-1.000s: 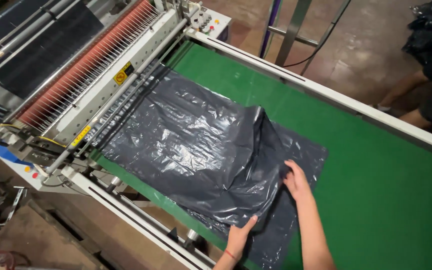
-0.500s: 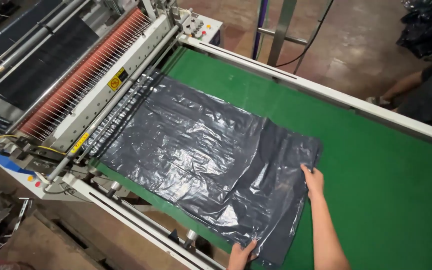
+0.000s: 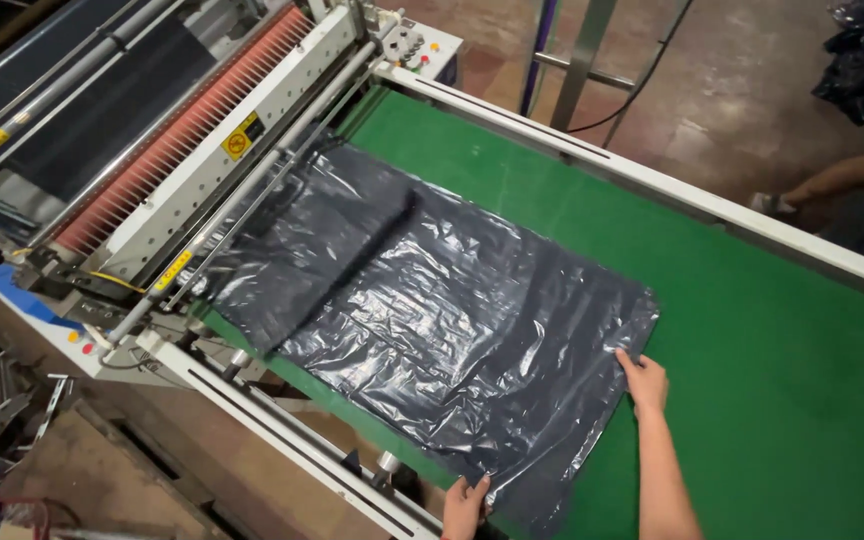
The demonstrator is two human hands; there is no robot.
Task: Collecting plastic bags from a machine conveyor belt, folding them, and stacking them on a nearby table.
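On the green conveyor belt [image 3: 772, 330], we are now flattening the once-bunched black plastic bag [image 3: 432, 320], right hand [image 3: 644, 380] and left hand [image 3: 464, 505] pinching its near edge.

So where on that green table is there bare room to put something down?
The widest bare stretch of the green belt lies right of the black plastic sheet, past the right hand, up to the white side rail. A narrower green strip runs between the sheet and that rail. It is crowded by the machine's rollers and at the near edge by the left hand.
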